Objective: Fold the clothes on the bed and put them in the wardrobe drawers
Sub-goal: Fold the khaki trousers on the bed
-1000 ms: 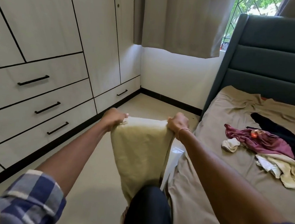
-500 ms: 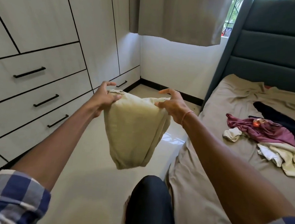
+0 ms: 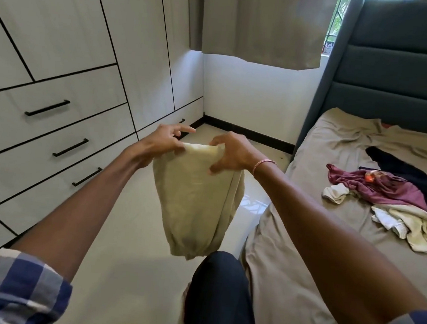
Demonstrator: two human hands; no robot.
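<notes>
Cloth (image 3: 194, 198): pale yellow, doubled over, hanging above my knee (image 3: 220, 277), beside the bed (image 3: 287, 282).
Left hand (image 3: 161, 145): pinches its top left corner.
Right hand (image 3: 233, 154): grips its top right.
Clothes (image 3: 383, 193): heaped on the bed.
Drawers (image 3: 56, 134): closed.

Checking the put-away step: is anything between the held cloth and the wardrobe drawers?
Nothing visible on the floor between them. Both the left hand and right hand grip the cloth; every drawer in view is shut, though.

Open floor (image 3: 124, 244) lies between the drawers (image 3: 56, 134) and the bed (image 3: 289, 257); my knee (image 3: 219, 285) pokes up just below the cloth (image 3: 194, 198).
</notes>
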